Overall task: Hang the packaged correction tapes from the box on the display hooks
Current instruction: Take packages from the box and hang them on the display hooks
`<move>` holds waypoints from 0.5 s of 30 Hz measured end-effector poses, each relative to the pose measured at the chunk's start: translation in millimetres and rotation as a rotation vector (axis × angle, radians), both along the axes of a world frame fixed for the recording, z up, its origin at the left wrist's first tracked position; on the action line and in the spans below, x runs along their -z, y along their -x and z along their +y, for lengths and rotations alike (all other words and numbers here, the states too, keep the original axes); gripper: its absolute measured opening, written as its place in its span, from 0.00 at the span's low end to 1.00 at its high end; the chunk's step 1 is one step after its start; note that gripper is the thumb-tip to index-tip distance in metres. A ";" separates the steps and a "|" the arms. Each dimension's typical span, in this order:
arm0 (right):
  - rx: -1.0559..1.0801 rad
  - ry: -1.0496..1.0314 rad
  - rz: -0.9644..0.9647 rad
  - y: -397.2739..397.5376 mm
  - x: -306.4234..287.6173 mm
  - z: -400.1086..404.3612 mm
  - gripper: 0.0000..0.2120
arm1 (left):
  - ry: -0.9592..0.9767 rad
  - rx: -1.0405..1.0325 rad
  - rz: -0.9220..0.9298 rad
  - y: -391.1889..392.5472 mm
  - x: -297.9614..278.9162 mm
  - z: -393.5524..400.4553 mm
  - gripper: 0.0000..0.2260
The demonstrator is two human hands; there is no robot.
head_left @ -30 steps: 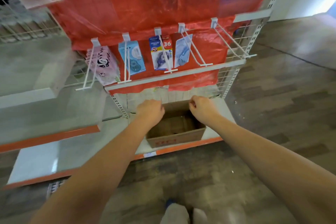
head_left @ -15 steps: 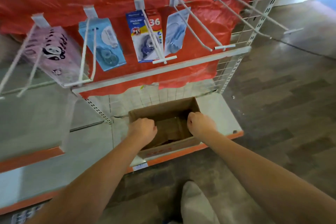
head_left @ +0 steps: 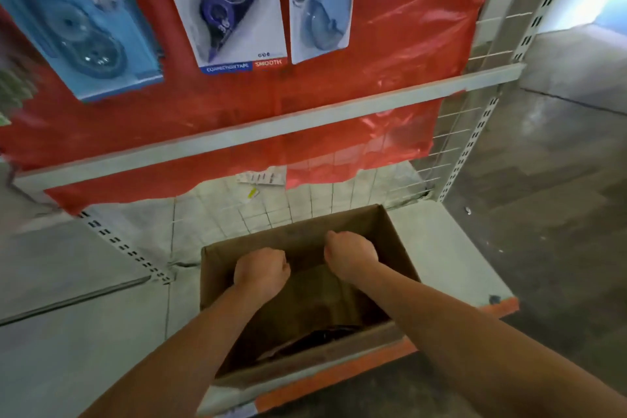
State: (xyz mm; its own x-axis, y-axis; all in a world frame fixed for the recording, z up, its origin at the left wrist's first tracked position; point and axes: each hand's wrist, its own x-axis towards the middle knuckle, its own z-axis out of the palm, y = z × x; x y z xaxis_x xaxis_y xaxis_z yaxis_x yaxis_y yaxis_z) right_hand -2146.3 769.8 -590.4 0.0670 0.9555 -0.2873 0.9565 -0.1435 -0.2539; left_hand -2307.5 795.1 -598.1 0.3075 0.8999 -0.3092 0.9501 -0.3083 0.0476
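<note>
An open brown cardboard box stands on the white bottom shelf. Both my hands reach down into it: my left hand near the left side, my right hand near the back right. Only their backs show; the fingers point down and are hidden. Something dark lies at the box's bottom near the front wall. Above hang packaged correction tapes: a blue pack, a white pack with a dark blue tape and a pale blue pack. The hooks are out of view.
A white rail runs across the rack in front of a red plastic sheet. A slotted upright post and wire grid close the rack's right side. Grey floor lies to the right. Another shelf adjoins at left.
My head has come down and closer to the rack, so the box and packs look larger. Both hands have gone from the box's rim deeper inside it.
</note>
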 end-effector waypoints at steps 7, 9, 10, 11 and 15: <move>-0.105 -0.042 -0.066 -9.2 99.8 57.8 0.13 | -0.046 0.060 0.022 -11.8 97.4 52.4 0.11; -0.147 -0.037 -0.081 -9.0 119.5 65.9 0.12 | -0.064 0.093 0.061 -12.4 117.6 60.5 0.11; -0.166 -0.030 -0.085 -8.5 128.6 69.4 0.11 | -0.074 0.107 0.084 -12.8 126.2 63.6 0.11; -0.189 -0.022 -0.087 -7.9 136.4 73.0 0.10 | -0.080 0.117 0.104 -13.3 133.6 66.8 0.11; -0.318 0.017 -0.123 -8.8 156.7 82.0 0.08 | -0.122 0.174 0.138 -17.5 153.5 72.8 0.12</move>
State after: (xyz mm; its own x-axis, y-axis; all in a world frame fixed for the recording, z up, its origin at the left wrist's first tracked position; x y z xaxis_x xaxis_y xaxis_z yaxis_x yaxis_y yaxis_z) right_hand -2137.5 851.8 -747.1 -0.1980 0.9292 -0.3120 0.9774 0.1633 -0.1341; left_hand -2290.0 867.9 -751.6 0.4236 0.8703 -0.2512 0.8771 -0.4634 -0.1266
